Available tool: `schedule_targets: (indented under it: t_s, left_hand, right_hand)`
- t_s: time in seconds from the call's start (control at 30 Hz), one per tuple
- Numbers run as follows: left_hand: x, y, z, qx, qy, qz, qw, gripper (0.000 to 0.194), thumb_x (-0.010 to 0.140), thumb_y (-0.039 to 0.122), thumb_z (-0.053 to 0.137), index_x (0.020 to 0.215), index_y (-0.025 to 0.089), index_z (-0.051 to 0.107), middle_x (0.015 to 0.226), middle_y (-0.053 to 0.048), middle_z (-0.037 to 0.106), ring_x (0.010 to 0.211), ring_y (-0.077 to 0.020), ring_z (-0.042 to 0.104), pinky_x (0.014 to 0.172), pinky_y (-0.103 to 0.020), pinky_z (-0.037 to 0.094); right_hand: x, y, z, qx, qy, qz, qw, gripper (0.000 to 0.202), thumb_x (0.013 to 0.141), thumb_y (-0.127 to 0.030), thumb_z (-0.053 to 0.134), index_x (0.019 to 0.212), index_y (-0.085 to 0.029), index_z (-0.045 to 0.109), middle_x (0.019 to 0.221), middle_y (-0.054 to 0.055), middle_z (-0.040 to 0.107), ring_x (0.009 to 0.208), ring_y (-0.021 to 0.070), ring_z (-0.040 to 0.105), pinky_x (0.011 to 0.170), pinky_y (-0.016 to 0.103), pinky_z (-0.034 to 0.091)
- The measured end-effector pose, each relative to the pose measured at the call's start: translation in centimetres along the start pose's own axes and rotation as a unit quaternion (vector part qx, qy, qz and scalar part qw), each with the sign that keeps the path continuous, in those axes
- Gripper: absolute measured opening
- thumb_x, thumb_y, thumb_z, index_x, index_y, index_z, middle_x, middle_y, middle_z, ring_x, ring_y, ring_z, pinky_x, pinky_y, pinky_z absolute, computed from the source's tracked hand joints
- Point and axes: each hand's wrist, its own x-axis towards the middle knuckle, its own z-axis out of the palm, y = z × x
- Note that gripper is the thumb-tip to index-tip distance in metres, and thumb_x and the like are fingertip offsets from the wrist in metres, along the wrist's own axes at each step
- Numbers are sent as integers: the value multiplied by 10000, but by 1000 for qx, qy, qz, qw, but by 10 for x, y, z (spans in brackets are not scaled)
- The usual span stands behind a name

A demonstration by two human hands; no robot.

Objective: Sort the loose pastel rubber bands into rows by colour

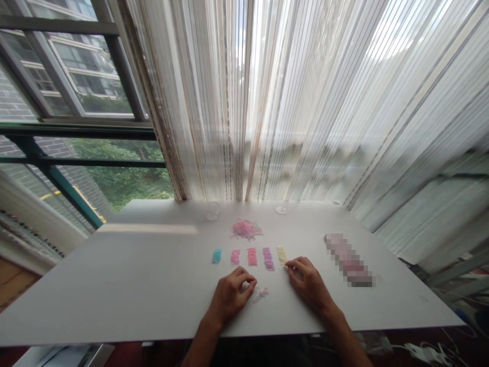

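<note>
My left hand (234,293) rests on the white table with thumb and forefinger pinched together; whatever is between them is too small to make out. Beside its fingertips lie a few loose pink and pale pieces (263,293). My right hand (308,281) is closed in a pinch, its fingertips at the lower edge of a yellow group of small pieces (281,255). To the left of that, in a row, lie a purple group (268,259), a coral-pink group (252,256), a pink group (235,256) and a blue group (217,256).
Behind the row is a mixed, mostly pink pile (246,229). A clear container (213,211) and a clear round lid or dish (281,209) stand at the back of the white table (133,285). A blurred-out long pinkish object (348,260) lies at the right.
</note>
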Motion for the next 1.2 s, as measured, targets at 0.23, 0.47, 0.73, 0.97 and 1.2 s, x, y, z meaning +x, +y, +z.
schedule_targets:
  t_s: [0.23, 0.47, 0.73, 0.97, 1.2]
  left_hand:
    - [0, 0, -1, 4, 19, -8, 1000, 194, 964, 271, 536, 918, 229, 720, 873, -14, 697, 624, -118, 588, 654, -238, 484]
    - [-2, 3, -8, 26, -8, -23, 999, 198, 915, 206, 549, 979, 231, 736, 945, -51, 713, 854, -201, 668, 804, -312, 516]
    - [2, 9, -23, 37, -75, -67, 994, 196, 911, 239, 573, 894, 238, 769, 925, -39, 703, 824, -184, 655, 775, -280, 490]
    - [12, 12, -28, 44, -134, -85, 986, 168, 871, 274, 634, 873, 261, 802, 914, -10, 703, 715, -146, 638, 680, -247, 455]
    - [15, 14, -25, 65, -139, -39, 987, 178, 879, 215, 599, 852, 239, 774, 871, -22, 698, 791, -174, 651, 737, -266, 465]
  right_hand:
    - [1, -4, 0, -2, -7, -2, 1000, 170, 941, -202, 561, 969, -217, 728, 897, 76, 665, 886, 251, 634, 830, 400, 552]
    - [0, -7, -2, 2, -17, 1, 1000, 179, 954, -211, 556, 985, -217, 732, 913, 83, 670, 892, 250, 630, 834, 413, 552]
    - [1, -11, -3, 4, -14, 7, 1000, 191, 955, -222, 544, 993, -220, 732, 916, 83, 668, 896, 252, 627, 839, 412, 550]
    - [0, -6, -3, 6, -8, 6, 1000, 189, 950, -215, 530, 978, -205, 717, 905, 79, 659, 871, 242, 627, 807, 401, 554]
    - [-3, -23, -3, 34, 12, -16, 999, 188, 940, -206, 539, 999, -233, 715, 876, 62, 664, 826, 229, 637, 776, 375, 561]
